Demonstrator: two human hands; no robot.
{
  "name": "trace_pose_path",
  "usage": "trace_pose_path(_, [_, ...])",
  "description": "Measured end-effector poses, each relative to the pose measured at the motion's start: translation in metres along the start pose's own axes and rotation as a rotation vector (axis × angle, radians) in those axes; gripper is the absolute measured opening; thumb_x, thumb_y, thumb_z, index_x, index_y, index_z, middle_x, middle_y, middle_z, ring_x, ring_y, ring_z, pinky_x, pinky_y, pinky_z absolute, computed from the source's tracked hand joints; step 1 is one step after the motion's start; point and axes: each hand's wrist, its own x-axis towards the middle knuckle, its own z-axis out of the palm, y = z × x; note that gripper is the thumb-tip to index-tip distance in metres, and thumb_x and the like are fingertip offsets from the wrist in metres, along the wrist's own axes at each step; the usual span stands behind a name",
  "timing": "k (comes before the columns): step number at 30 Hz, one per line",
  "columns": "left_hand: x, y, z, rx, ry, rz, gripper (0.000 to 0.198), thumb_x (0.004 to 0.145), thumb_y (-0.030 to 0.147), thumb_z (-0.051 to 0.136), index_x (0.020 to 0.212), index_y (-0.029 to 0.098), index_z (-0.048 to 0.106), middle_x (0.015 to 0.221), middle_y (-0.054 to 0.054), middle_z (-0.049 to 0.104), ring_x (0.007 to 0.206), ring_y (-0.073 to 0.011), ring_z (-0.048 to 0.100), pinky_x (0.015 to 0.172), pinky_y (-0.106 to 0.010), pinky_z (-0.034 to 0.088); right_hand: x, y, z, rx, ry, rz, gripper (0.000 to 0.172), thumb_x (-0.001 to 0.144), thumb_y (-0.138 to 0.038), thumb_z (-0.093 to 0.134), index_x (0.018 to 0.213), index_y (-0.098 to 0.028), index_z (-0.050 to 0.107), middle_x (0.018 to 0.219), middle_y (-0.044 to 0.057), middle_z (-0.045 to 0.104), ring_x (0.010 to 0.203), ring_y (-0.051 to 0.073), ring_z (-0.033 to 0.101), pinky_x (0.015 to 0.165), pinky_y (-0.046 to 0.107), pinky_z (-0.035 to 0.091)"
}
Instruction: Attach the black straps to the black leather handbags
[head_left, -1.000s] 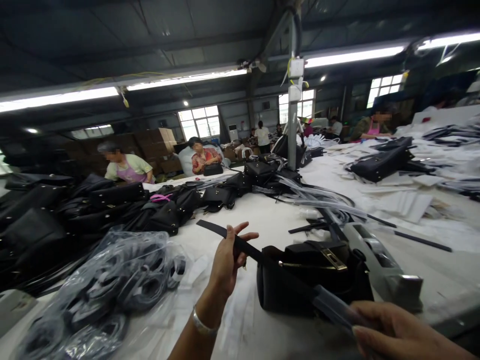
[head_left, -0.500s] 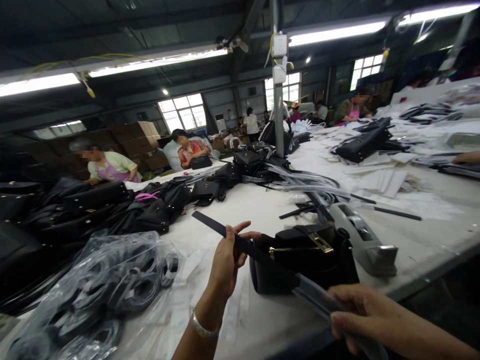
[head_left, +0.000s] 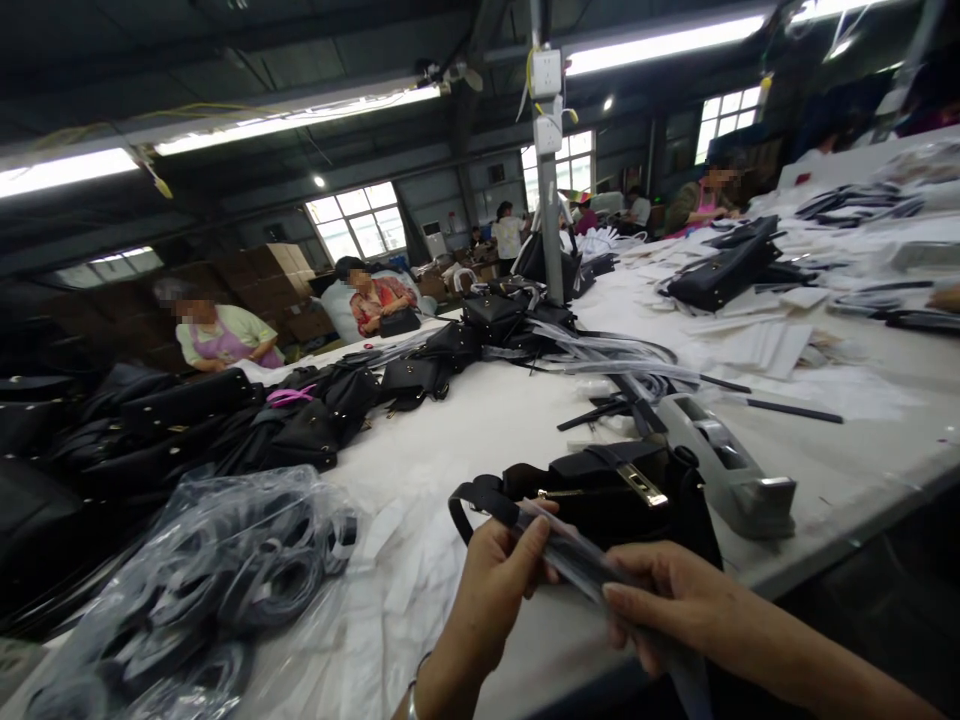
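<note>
My left hand (head_left: 495, 575) pinches a black strap (head_left: 484, 494) where it enters a clear plastic sleeve (head_left: 574, 560). The strap's free end curls over beyond my left fingers. My right hand (head_left: 675, 605) is closed on the sleeved part of the strap, lower and to the right, and the sleeve hangs on below it. Just behind both hands stands a black handbag (head_left: 626, 510) with a gold zip and a gold clasp plate, partly covered by them.
A grey tape dispenser (head_left: 739, 480) stands right of the bag. At the left lie a clear bag of coiled straps (head_left: 217, 580) and a heap of black bags (head_left: 187, 420). Sleeved straps (head_left: 622, 365) lie farther back, near a post (head_left: 550, 220). Several co-workers sit around the table.
My left hand has slid down the strap toward my right hand, reaching the sleeve's edge. The strap's end, straight before, now loops over. My right hand has moved slightly left.
</note>
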Motion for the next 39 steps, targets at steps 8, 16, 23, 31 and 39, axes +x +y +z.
trace_pose_path(8, [0.021, 0.007, -0.079, 0.16, 0.377, 0.114, 0.041, 0.086, 0.05, 0.068, 0.099, 0.012, 0.071, 0.073, -0.006, 0.072, 0.051, -0.0094, 0.051, 0.051, -0.02, 0.038, -0.027, 0.037, -0.035, -0.038, 0.007, 0.108, 0.04, 0.089, -0.055, 0.062, 0.088, -0.015, 0.062, 0.066, -0.005, 0.057, 0.048, 0.003, 0.047, 0.047, 0.012, 0.036])
trace_pose_path(16, [-0.01, 0.028, -0.021, 1.04, 0.08, 0.495, 0.018, 0.091, 0.036, 0.066, 0.104, 0.026, 0.075, 0.093, -0.007, 0.077, 0.083, -0.0253, 0.07, 0.076, -0.032, 0.049, -0.019, 0.0, -0.026, -0.319, 0.126, 0.047, 0.036, 0.092, -0.05, 0.058, 0.084, -0.016, 0.064, 0.069, -0.002, 0.06, 0.055, 0.008, 0.053, 0.052, 0.018, 0.041])
trace_pose_path(23, [0.029, 0.017, 0.004, 1.094, -0.501, 0.526, 0.024, 0.09, 0.043, 0.067, 0.098, 0.023, 0.077, 0.08, -0.008, 0.076, 0.073, -0.0229, 0.07, 0.064, -0.028, 0.047, -0.033, -0.017, -0.031, -0.361, 0.092, 0.008, 0.023, 0.091, -0.038, 0.062, 0.089, -0.018, 0.071, 0.072, -0.002, 0.065, 0.065, 0.011, 0.06, 0.058, 0.019, 0.042])
trace_pose_path(31, [0.043, 0.023, -0.038, 1.047, -0.435, 0.233, 0.016, 0.085, 0.038, 0.073, 0.088, 0.022, 0.075, 0.081, -0.002, 0.077, 0.073, -0.0197, 0.071, 0.067, -0.024, 0.047, -0.078, 0.032, -0.088, -0.049, 0.263, 0.109, 0.041, 0.084, -0.053, 0.069, 0.097, -0.015, 0.071, 0.074, 0.0, 0.067, 0.056, 0.008, 0.06, 0.054, 0.019, 0.047])
trace_pose_path(39, [0.044, 0.026, -0.051, 1.063, -0.449, 0.132, 0.023, 0.084, 0.043, 0.069, 0.082, 0.021, 0.075, 0.075, -0.002, 0.075, 0.067, -0.0193, 0.068, 0.063, -0.022, 0.048, -0.095, 0.048, -0.095, 0.11, 0.393, 0.045, 0.039, 0.083, -0.048, 0.073, 0.097, -0.012, 0.07, 0.077, 0.003, 0.071, 0.053, 0.006, 0.06, 0.052, 0.017, 0.049])
